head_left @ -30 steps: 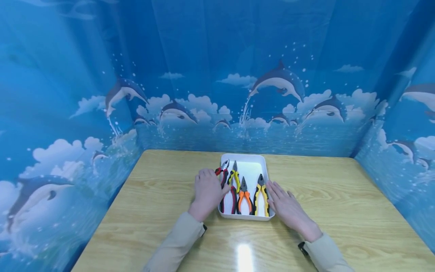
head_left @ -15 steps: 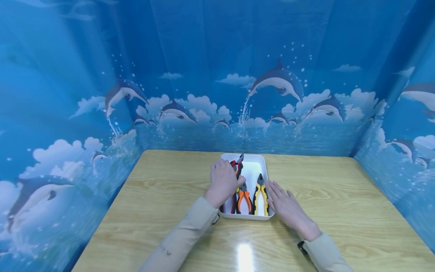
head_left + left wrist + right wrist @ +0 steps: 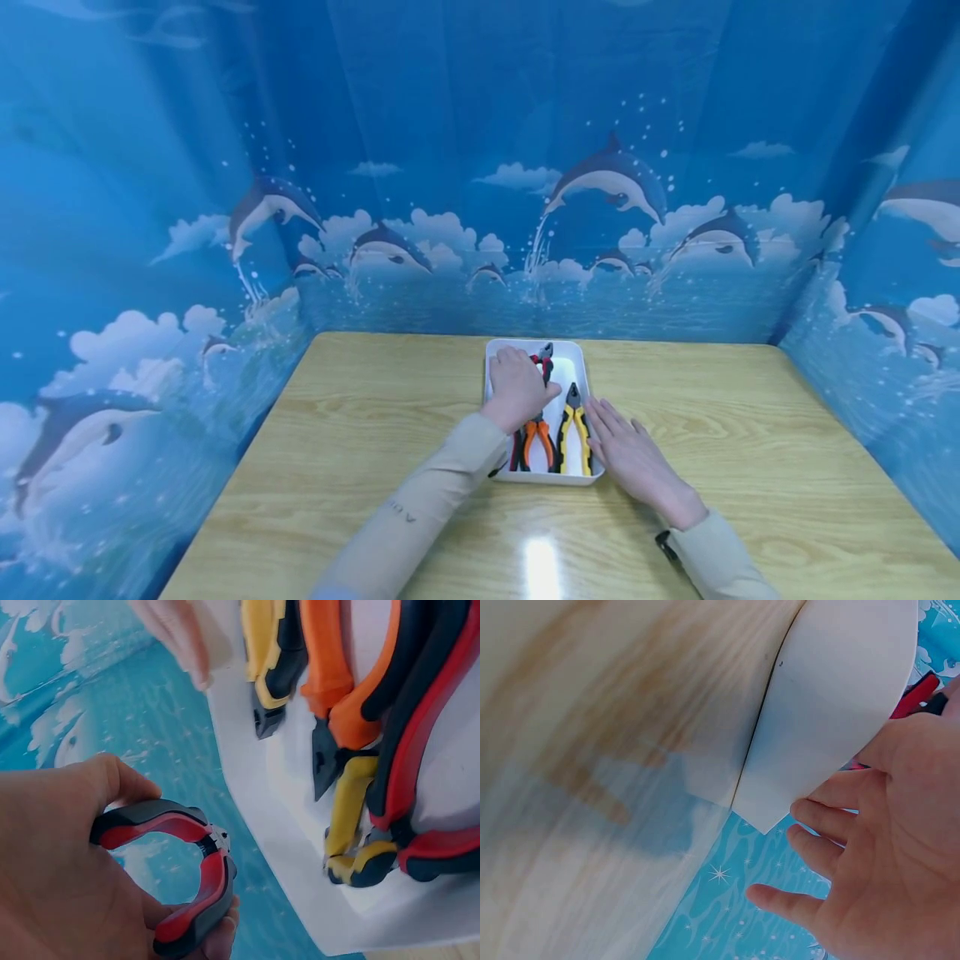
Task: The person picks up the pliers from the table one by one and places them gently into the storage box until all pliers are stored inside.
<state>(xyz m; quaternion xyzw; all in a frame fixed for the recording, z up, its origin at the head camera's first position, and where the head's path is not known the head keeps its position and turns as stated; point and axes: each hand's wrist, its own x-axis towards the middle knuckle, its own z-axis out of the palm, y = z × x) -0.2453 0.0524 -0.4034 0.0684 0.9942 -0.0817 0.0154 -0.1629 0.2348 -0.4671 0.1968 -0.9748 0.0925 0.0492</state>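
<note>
A white tray (image 3: 567,367) sits mid-table with several pliers in it. My left hand (image 3: 517,387) hovers over the tray's far half and grips the handles of red-and-black pliers (image 3: 543,353), whose jaws point away from me. The left wrist view shows the same red-and-black pliers (image 3: 191,881) curled in that left hand (image 3: 67,862). In the tray lie orange pliers (image 3: 537,439), yellow-and-black pliers (image 3: 576,429) and another red-handled pair (image 3: 516,450). My right hand (image 3: 628,450) lies flat, fingers straight, against the tray's right wall (image 3: 832,697).
The wooden table (image 3: 750,433) has blue dolphin-print walls (image 3: 450,250) on three sides. A bright light reflection (image 3: 542,567) lies on the wood near me. Both sleeves reach in from the near edge.
My left hand has lifted the red-and-black pliers from the tray's left side and carried them right and farther over the tray. The right hand has stayed put.
</note>
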